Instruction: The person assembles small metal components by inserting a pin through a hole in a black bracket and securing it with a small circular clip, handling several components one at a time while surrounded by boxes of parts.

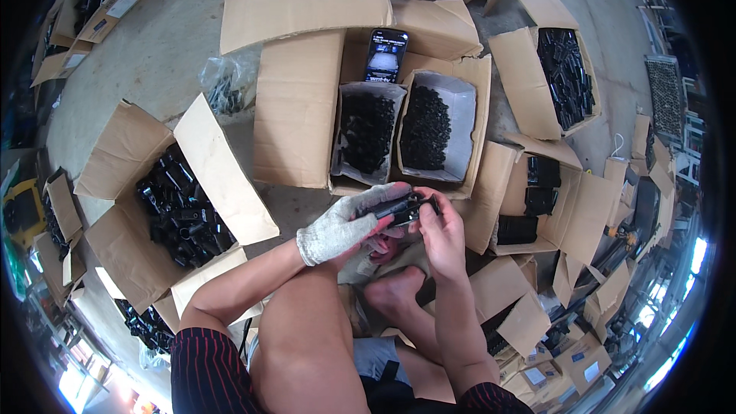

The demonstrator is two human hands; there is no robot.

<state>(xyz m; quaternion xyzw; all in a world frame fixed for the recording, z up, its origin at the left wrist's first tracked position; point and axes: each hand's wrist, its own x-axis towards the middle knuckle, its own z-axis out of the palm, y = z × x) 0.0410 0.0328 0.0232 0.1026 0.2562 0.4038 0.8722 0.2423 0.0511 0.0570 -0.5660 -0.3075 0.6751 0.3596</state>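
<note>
My left hand [341,222], in a grey knit glove with reddish fingertips, is closed round a black plastic part [397,208]. The bare fingers of my right hand [441,234] pinch the right end of that same part. Both hands are above my lap, just short of an open cardboard box [299,107]. Inside that box stand two grey bins: the left bin [399,96] and the right bin [462,107]. Small black pieces [366,132] fill much of the left one, and more small black pieces [426,129] lie in the right one. The part's exact kind is hard to make out.
A phone [386,55] with a lit screen leans behind the bins. At left is an open carton of black parts [184,211]. To the right sit a carton with stacked black pieces [529,207] and another of black parts [566,77]. A clear plastic bag [230,80] lies on the floor.
</note>
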